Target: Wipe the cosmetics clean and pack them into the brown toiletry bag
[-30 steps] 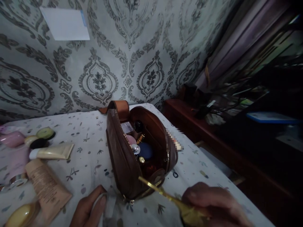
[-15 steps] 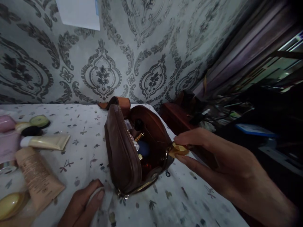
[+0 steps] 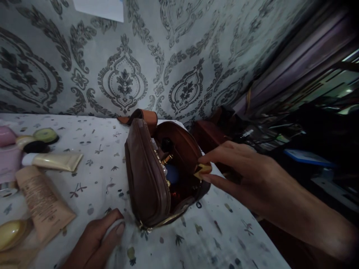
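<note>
A brown zippered bag [image 3: 144, 175] stands unzipped on the patterned cloth. Inside it lie a dark blue rounded thing [image 3: 172, 174], a small gold piece [image 3: 167, 159], a black item [image 3: 166, 144] and beads along the near edge. My right hand [image 3: 238, 168] is at the bag's right rim, thumb and fingers pinching a small yellow-gold item [image 3: 204, 170] over the opening; its kind cannot be made out. My left hand [image 3: 95, 237] rests on the cloth left of the bag, loosely curled, with a gap between thumb and forefinger and nothing in it.
On the left lie a beige tube [image 3: 42, 201], a cream tube with a white cap [image 3: 56, 160], a yellow oval item [image 3: 12, 234] and a green-lidded round container [image 3: 46, 135]. Patterned wallpaper [image 3: 123, 82] rises behind. The table edge drops off at right.
My right hand has moved left with the yellow-gold item, from outside the bag's right rim to over its opening. My left hand stays beside the bag. The view has shifted slightly.
</note>
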Demonstrator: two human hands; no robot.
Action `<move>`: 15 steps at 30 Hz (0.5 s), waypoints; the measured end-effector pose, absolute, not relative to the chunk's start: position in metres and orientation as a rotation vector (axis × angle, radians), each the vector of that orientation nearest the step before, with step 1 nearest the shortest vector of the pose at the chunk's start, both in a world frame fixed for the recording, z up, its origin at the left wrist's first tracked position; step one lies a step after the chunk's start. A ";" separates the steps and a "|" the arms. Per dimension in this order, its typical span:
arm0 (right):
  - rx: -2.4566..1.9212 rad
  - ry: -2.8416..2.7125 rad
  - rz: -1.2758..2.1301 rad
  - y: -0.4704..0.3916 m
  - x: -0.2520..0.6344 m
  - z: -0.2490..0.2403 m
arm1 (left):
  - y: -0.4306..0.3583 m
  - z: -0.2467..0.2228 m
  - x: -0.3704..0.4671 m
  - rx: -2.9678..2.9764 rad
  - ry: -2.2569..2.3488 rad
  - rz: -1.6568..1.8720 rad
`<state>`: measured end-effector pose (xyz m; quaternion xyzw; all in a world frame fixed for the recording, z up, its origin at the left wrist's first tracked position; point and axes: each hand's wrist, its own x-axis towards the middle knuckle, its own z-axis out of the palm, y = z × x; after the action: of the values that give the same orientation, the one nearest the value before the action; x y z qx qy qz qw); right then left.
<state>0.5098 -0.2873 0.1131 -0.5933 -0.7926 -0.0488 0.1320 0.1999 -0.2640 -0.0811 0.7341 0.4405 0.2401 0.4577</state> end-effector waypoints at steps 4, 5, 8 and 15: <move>-1.768 -2.256 -0.182 -0.286 0.512 0.121 | -0.259 -0.065 0.208 1.802 0.942 0.574; -1.769 -2.273 -0.178 -0.285 0.512 0.122 | -0.258 -0.063 0.209 1.803 0.938 0.573; -1.766 -2.360 -0.149 -0.282 0.511 0.124 | -0.256 -0.061 0.209 1.788 0.919 0.563; -1.710 -2.490 -0.176 -0.275 0.506 0.130 | -0.267 -0.073 0.201 1.732 1.185 0.600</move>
<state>0.5062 -0.2750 0.1301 -0.5643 -0.8215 -0.0581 0.0581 0.2011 -0.2674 -0.0734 0.7039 0.4819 0.2440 0.4613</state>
